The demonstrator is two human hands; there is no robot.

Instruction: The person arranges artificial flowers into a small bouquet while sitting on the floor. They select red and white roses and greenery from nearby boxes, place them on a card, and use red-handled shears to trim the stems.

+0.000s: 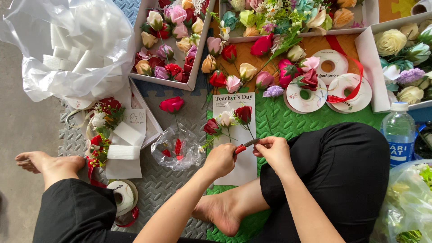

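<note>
My left hand [220, 159] grips the red handles of a small pair of scissors [245, 146] whose blades point toward my right hand [274, 151]. The right hand's fingers pinch something small at the blade tips; what it is cannot be made out. Both hands hover over a white printed card [234, 102] lying on the mat. On the card rest a dark red rose [243, 114], a cream rose [225, 119] and another red rose [212, 127] with green stems.
White boxes of artificial flowers [168, 40] stand at the back. Ribbon spools [330, 66] with red ribbon lie on the green mat [288, 121]. A water bottle [399, 135] stands right. A clear plastic bag of white foam [72, 49] sits left, a small bag of petals [176, 148] near my knee.
</note>
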